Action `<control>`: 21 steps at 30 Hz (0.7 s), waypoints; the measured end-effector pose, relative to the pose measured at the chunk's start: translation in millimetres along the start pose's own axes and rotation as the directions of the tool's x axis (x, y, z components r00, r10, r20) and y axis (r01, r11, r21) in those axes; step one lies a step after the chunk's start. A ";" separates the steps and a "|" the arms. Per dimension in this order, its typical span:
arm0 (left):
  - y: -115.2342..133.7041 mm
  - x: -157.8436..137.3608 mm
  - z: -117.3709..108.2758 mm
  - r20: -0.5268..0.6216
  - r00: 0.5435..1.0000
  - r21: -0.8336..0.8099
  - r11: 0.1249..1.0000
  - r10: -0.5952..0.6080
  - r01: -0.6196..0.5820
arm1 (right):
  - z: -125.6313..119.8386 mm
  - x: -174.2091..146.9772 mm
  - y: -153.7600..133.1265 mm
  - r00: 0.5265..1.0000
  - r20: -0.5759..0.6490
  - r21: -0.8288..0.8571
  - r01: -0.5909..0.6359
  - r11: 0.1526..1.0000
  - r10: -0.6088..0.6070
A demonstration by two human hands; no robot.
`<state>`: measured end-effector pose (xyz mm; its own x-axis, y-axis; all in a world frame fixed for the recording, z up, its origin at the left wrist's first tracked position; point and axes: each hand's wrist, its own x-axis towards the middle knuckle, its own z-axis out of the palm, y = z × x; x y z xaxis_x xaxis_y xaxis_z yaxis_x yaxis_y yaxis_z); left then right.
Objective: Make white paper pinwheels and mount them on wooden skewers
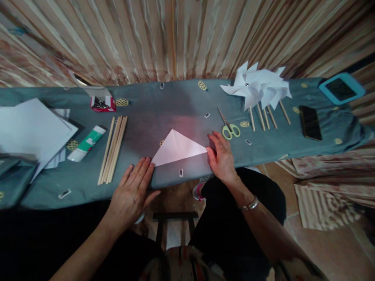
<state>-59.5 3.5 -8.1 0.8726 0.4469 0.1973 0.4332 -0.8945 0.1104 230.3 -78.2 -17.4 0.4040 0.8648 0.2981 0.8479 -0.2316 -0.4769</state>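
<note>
A sheet of white paper folded into a triangle [178, 148] lies on the cloth-covered table, its long edge towards me and its peak pointing away. My left hand [133, 191] rests flat at the triangle's left corner, fingers stretched out and fingertips touching it. At the right corner, my right hand [222, 156] has its thumb against the paper tip, with the other fingers apart from the thumb and lightly bent. Just beyond the right hand lies a pair of scissors [230, 128] with pale green handles.
Left of the triangle are wooden sticks [115, 150], a glue stick [88, 143], white paper sheets [32, 128] and an open red box [103, 104] of small metal pieces. On the right are paper pinwheels [258, 86] on sticks, a phone [310, 123] and a blue-framed timer [342, 88]. A curtain hangs behind.
</note>
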 end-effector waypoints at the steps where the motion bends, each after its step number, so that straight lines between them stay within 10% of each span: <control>1: -0.7 -2.3 -0.6 -0.011 1.000 -0.004 1.000 -0.002 0.002 | 0.4 -0.1 0.9 1.000 -0.007 -0.002 0.005 1.000 -0.005; 9: -3.4 -6.5 -1.0 -0.106 0.988 -0.176 0.980 -0.110 0.090 | -6.4 6.3 3.0 0.998 -0.065 0.189 -0.015 0.982 0.028; 21: 0.6 24.0 -2.9 0.000 0.928 -0.514 0.796 -0.372 0.318 | -5.9 24.6 -16.9 0.959 0.278 0.375 -0.059 0.925 -0.052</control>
<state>-38.9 13.7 -0.5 0.6491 0.7472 0.1424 0.5068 -0.5644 0.6516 227.9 -55.7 2.9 0.2481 0.9654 0.0804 0.6318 -0.0984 -0.7689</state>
